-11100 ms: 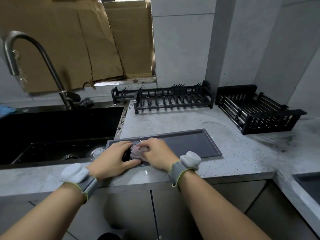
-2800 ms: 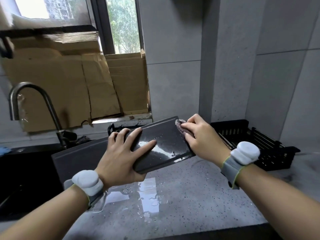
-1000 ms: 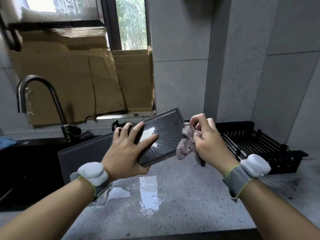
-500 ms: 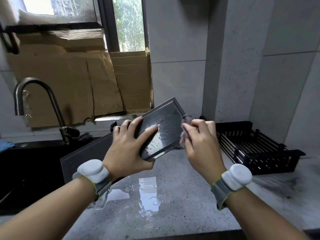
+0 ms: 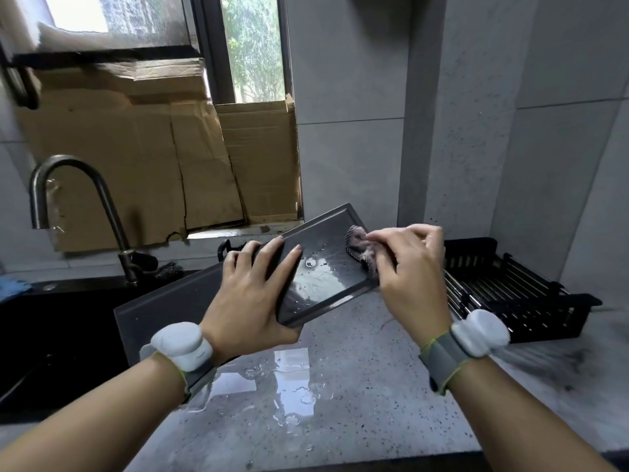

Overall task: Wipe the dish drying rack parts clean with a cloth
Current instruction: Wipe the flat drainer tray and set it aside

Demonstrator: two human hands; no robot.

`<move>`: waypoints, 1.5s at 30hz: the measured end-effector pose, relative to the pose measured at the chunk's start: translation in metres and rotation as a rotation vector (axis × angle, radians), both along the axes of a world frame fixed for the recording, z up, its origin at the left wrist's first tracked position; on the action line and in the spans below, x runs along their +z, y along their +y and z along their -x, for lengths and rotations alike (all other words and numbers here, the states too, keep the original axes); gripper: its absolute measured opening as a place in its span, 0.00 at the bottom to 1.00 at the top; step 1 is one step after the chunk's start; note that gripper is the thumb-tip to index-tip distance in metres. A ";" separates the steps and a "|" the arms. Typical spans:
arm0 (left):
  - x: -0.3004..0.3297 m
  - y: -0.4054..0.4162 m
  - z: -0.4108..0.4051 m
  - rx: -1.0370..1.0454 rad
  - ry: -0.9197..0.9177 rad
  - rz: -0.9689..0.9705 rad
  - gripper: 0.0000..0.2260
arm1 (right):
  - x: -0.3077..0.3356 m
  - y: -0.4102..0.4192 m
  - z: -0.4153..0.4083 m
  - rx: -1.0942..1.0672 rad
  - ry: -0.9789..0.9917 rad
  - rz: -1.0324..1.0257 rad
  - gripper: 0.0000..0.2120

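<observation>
Wiping drip tray [image 5: 316, 277], tilted above wet table [image 5: 340, 420]: left hand [image 5: 252, 298] fingers clamped on its edge, right hand [image 5: 405, 270] pinching cloth [image 5: 359, 248] at far corner. Droplets remaining; black basket [image 5: 510, 291] apparently untouched.

The scene is seen from a single head-worn wide-angle camera, aimed forward and down over the counter [image 5: 340, 420]. Both forearms are taken in at close range, with the window [image 5: 253, 46] seen beyond.
</observation>
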State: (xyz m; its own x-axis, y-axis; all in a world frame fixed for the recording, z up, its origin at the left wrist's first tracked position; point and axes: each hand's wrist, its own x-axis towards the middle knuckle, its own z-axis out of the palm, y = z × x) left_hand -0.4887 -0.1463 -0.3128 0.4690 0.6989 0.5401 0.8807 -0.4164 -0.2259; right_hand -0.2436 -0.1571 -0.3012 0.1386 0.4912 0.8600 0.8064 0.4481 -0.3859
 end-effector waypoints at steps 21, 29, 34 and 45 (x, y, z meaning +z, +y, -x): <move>0.002 0.001 -0.006 0.073 0.029 0.057 0.50 | -0.017 -0.007 0.042 0.225 -0.083 0.020 0.19; 0.016 -0.007 -0.011 0.018 0.091 -0.058 0.49 | -0.016 0.006 0.034 -0.020 -0.104 0.087 0.22; 0.008 -0.001 -0.006 0.061 0.124 -0.014 0.48 | -0.021 0.000 0.040 0.281 -0.210 0.153 0.21; 0.012 -0.006 -0.018 0.002 0.115 -0.097 0.47 | 0.006 0.018 0.051 0.130 -0.098 0.098 0.20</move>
State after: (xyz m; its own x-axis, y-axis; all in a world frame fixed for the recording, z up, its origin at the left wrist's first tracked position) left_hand -0.4707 -0.1522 -0.3011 0.5302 0.6471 0.5478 0.8475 -0.3856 -0.3647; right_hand -0.2949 -0.1389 -0.2957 -0.0131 0.5812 0.8136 0.7800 0.5151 -0.3555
